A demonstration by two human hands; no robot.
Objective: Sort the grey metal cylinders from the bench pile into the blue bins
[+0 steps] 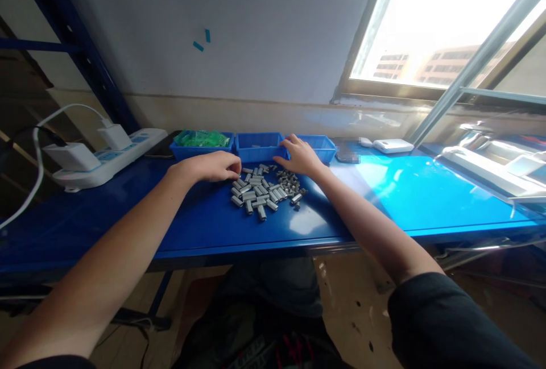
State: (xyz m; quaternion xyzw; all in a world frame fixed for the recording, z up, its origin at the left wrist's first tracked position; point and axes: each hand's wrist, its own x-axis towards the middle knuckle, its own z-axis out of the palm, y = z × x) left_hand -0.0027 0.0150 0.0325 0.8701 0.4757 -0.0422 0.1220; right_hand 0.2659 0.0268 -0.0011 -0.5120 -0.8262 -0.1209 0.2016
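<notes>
A heap of small grey metal sleeves (260,191) lies on the blue table (384,198), with darker small pieces (289,182) at its right side. My left hand (215,165) rests at the heap's left edge, fingers curled together in a pinch at the nearest pieces. My right hand (300,156) lies over the heap's far right edge, fingers bent down onto the small dark pieces. What either hand holds is hidden. Three blue bins stand behind: the left bin (183,152) holds green parts (201,139), the middle bin (258,147) and the right bin (322,147) look nearly bare.
A white power strip (108,158) with two plugged chargers and cables sits at the left. A dark phone (347,156) and a white box (392,145) lie behind on the right. Blue shelving stands at far left, a window and metal rail at right.
</notes>
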